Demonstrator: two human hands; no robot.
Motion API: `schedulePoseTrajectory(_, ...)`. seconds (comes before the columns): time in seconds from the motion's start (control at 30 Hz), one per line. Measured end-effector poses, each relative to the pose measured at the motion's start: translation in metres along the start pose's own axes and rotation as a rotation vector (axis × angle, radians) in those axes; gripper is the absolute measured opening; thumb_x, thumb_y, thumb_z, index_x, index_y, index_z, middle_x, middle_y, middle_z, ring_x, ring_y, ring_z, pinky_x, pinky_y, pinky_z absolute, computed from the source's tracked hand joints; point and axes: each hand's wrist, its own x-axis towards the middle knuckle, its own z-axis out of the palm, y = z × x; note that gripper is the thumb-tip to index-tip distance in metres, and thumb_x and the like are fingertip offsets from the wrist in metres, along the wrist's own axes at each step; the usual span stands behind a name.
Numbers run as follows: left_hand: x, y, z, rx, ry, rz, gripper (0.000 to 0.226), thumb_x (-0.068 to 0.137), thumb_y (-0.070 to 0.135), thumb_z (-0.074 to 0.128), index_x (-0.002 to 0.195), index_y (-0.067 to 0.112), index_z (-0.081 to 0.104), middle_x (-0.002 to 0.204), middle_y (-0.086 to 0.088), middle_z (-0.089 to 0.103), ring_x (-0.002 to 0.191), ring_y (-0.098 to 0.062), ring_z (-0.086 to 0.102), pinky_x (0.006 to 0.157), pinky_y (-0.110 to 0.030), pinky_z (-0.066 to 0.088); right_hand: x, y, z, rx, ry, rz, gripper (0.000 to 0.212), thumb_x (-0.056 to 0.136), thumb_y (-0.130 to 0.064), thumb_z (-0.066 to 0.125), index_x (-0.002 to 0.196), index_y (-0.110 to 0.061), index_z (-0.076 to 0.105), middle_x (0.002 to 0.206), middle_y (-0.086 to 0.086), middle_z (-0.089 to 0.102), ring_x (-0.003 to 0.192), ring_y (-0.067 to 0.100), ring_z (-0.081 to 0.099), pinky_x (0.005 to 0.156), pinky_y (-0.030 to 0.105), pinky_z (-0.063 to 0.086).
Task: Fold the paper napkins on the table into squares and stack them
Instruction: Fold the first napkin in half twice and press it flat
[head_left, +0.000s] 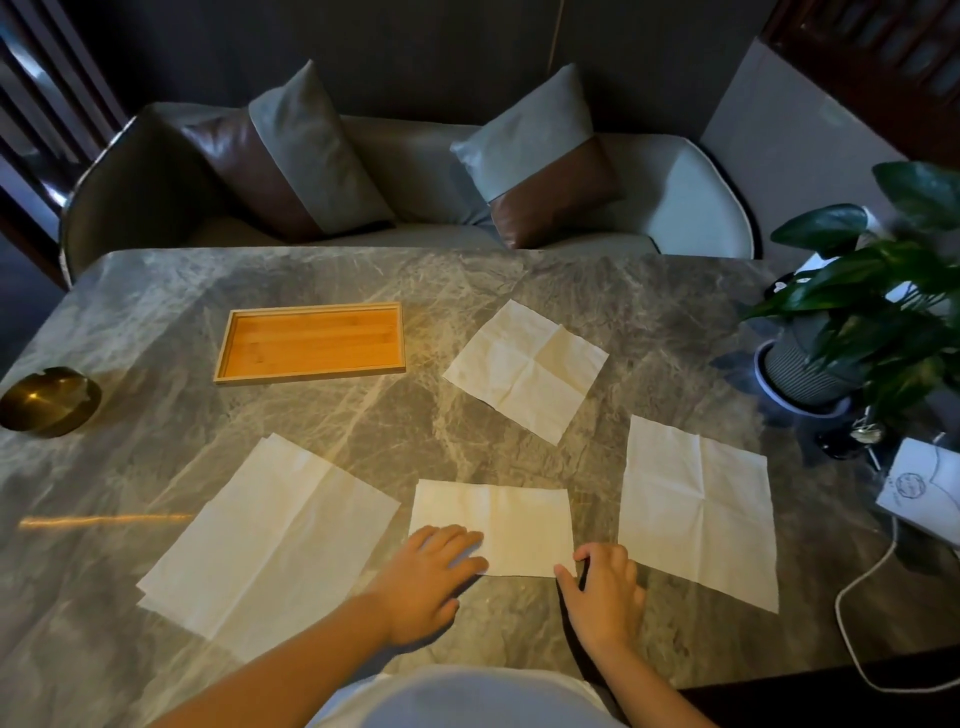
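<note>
Several cream paper napkins lie on the marble table (363, 426). One napkin folded in half (511, 512) sits at the near middle as a rectangle. My left hand (434, 577) lies flat on its near left part, fingers spread. My right hand (605, 584) touches its near right corner with fingers curled; whether it pinches the paper is unclear. An unfolded napkin (525, 368) lies farther back, another (696, 509) lies to the right, and on the left lie two overlapping open napkins (270, 540).
An empty wooden tray (311, 340) sits at the back left. A brass ashtray (49, 400) is at the far left edge. A potted plant (852, 332), keys, a white card (922, 491) and a white cable (857, 613) crowd the right side. A sofa with cushions stands beyond.
</note>
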Motion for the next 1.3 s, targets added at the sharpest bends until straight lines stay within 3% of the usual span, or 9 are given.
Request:
schedulePoseTrajectory(0.1,0.006,0.001,0.004,-0.018,-0.19,-0.068,0.061,0.09,0.039,0.042,0.146,0.026,0.021,0.161,-0.006,0.005,0.147,-0.027,0.006,0.119,-0.047,0.005,0.0,-0.005,0.001,-0.004,-0.019,-0.003,0.01,0.089,-0.041,0.06,0.089,-0.032,0.056,0.107,-0.008,0.045,0.106,0.015,0.045,0.088,0.033,0.039)
schedulePoseTrajectory(0.23,0.008,0.001,0.011,-0.049,-0.228,-0.116,0.068,0.09,0.042,0.043,0.149,0.028,0.011,0.161,-0.004,-0.005,0.147,-0.025,0.001,0.119,-0.045,0.008,0.0,-0.006,0.0,0.264,0.009,-0.032,0.011,0.091,-0.025,0.061,0.081,-0.021,0.057,0.092,-0.006,0.05,0.09,0.017,0.051,0.078,0.034,0.046)
schedulePoseTrajectory(0.3,0.008,0.004,0.014,-0.091,-0.19,-0.142,0.069,0.089,0.041,0.042,0.149,0.025,0.012,0.161,-0.004,-0.005,0.147,-0.023,0.002,0.118,-0.043,0.01,0.003,-0.006,-0.005,0.471,0.005,-0.04,0.017,0.091,-0.015,0.061,0.076,-0.016,0.052,0.076,-0.001,0.054,0.071,0.019,0.053,0.061,0.027,0.045)
schedulePoseTrajectory(0.37,0.01,0.007,0.016,-0.154,-0.111,-0.189,0.067,0.089,0.039,0.042,0.148,0.022,0.015,0.161,-0.003,0.0,0.146,-0.02,0.007,0.118,-0.04,0.014,0.007,-0.007,-0.013,0.586,0.012,-0.003,0.017,0.091,-0.009,0.059,0.076,-0.014,0.051,0.069,0.001,0.055,0.066,0.019,0.052,0.056,0.023,0.042)
schedulePoseTrajectory(0.5,0.015,0.008,0.012,-0.276,-0.022,-0.263,0.062,0.09,0.037,0.045,0.146,0.02,0.024,0.157,0.0,0.017,0.143,-0.017,0.02,0.116,-0.035,0.024,0.016,-0.01,-0.023,0.714,0.094,0.045,0.013,0.088,0.0,0.058,0.085,-0.011,0.053,0.08,0.0,0.058,0.074,0.015,0.057,0.059,0.017,0.043)
schedulePoseTrajectory(0.7,0.012,0.012,0.011,-0.465,-0.063,-0.298,0.063,0.093,0.038,0.046,0.148,0.021,0.021,0.158,0.001,0.02,0.143,-0.018,0.019,0.117,-0.033,0.019,0.013,-0.033,-0.03,0.844,0.124,-0.009,0.028,0.086,0.0,0.061,0.098,-0.023,0.051,0.093,-0.01,0.059,0.085,0.01,0.062,0.057,0.01,0.05)
schedulePoseTrajectory(0.9,0.018,0.012,0.01,-0.855,0.026,-0.509,0.051,0.099,0.029,0.04,0.147,0.019,0.025,0.155,-0.001,0.029,0.141,-0.018,0.029,0.117,-0.035,0.025,-0.005,-0.055,-0.014,0.756,-0.075,-0.252,0.038,0.083,-0.001,0.065,0.098,-0.034,0.053,0.092,-0.011,0.061,0.087,0.003,0.06,0.069,0.012,0.051)
schedulePoseTrajectory(1.13,0.02,0.015,0.006,-1.074,0.143,-0.497,0.044,0.095,0.006,0.04,0.135,0.024,0.045,0.135,0.002,0.056,0.125,-0.015,0.05,0.11,-0.038,0.038,-0.009,-0.056,0.006,0.481,-0.272,-0.48,0.023,0.085,-0.017,0.067,0.1,-0.031,0.056,0.104,-0.018,0.06,0.1,-0.004,0.055,0.082,0.012,0.048)
schedulePoseTrajectory(1.3,0.019,0.012,0.009,-1.022,0.212,-0.588,0.047,0.094,0.006,0.048,0.139,0.014,0.039,0.139,-0.01,0.051,0.127,-0.023,0.049,0.096,-0.021,0.035,-0.012,-0.053,0.013,0.371,-0.315,-0.497,0.021,0.088,-0.023,0.063,0.106,-0.031,0.055,0.111,-0.017,0.059,0.102,0.0,0.054,0.088,0.019,0.049)
